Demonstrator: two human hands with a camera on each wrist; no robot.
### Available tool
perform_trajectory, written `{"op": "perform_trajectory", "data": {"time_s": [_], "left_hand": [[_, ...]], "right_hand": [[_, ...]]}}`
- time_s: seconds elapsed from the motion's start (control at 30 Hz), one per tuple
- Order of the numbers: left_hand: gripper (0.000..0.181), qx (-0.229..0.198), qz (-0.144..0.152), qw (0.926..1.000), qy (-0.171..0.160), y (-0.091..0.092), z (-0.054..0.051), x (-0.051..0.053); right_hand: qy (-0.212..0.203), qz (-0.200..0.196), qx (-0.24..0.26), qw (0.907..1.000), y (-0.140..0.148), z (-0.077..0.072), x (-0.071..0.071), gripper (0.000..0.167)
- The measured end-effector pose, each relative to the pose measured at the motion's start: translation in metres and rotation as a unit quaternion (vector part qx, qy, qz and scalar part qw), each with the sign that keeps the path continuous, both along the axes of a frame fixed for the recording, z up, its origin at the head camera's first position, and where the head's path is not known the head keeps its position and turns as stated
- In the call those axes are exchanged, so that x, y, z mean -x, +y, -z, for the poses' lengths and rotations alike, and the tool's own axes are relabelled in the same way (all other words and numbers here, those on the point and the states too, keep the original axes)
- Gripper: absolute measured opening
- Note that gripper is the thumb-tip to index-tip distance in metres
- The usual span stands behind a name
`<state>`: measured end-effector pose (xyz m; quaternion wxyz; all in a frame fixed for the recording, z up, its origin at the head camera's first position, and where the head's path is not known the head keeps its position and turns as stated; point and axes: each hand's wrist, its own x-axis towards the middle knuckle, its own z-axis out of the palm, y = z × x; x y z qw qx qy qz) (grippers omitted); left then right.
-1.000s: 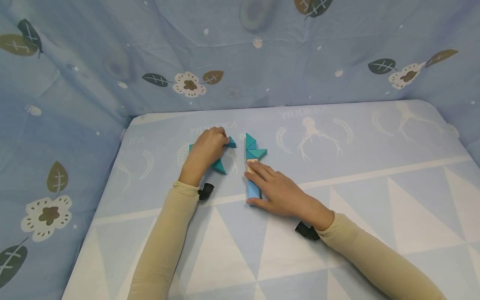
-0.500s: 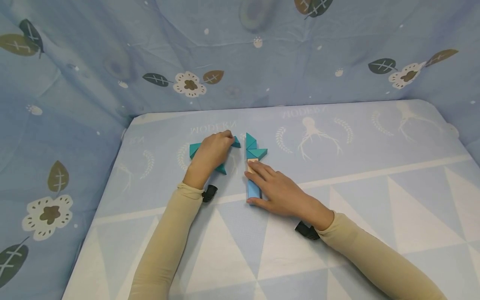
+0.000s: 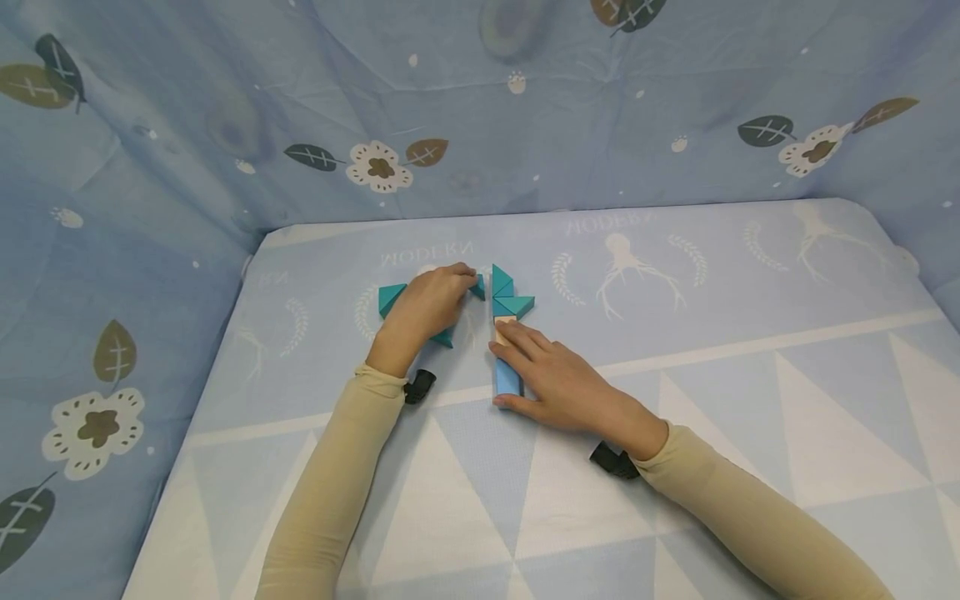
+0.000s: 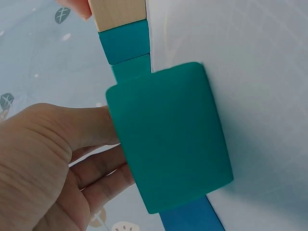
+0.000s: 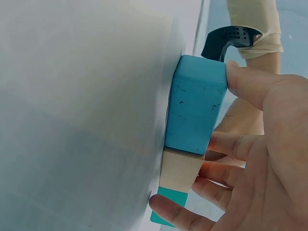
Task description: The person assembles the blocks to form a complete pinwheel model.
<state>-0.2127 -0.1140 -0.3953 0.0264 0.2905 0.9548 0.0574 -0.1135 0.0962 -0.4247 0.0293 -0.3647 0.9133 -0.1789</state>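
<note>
My left hand point(image 3: 431, 304) pinches a small teal triangular block point(image 3: 479, 288) at its fingertips, just left of a row of blocks. That row has several teal triangular blocks point(image 3: 502, 283) at the far end, a wooden block point(image 3: 504, 333) in the middle and a blue block point(image 3: 507, 379) nearest me. Across the row rests my right hand point(image 3: 558, 379), fingers fairly straight, thumb at the blue block's near end. In the right wrist view the blue block point(image 5: 195, 106) and wooden block point(image 5: 180, 169) touch end to end. A large teal face point(image 4: 168, 139) fills the left wrist view's middle.
Under and beside my left hand lie other teal blocks point(image 3: 391, 297), partly hidden; one pointed teal tip point(image 3: 445, 338) shows below the palm. The patterned table cover point(image 3: 675, 275) ends at a blue flowered cloth point(image 3: 562, 125) behind and on the left.
My left hand has moved to the right with the small teal triangular block, closing on the row. More of the teal block at the far left shows. The right hand stays still.
</note>
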Motion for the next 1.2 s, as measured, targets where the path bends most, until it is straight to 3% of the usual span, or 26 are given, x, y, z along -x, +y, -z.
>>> {"op": "perform_trajectory", "data": {"time_s": [0.5, 1.2], "left_hand": [[0.034, -0.018, 0.015, 0.9995, -0.020, 0.0007, 0.0011, 0.0007], [0.039, -0.006, 0.017, 0.9991, -0.039, 0.0041, -0.0011, -0.0011]], "right_hand": [[0.005, -0.003, 0.001, 1.0000, 0.0004, 0.0010, 0.0008, 0.069], [0.004, -0.005, 0.001, 1.0000, 0.0005, -0.0001, 0.0009, 0.069]]}}
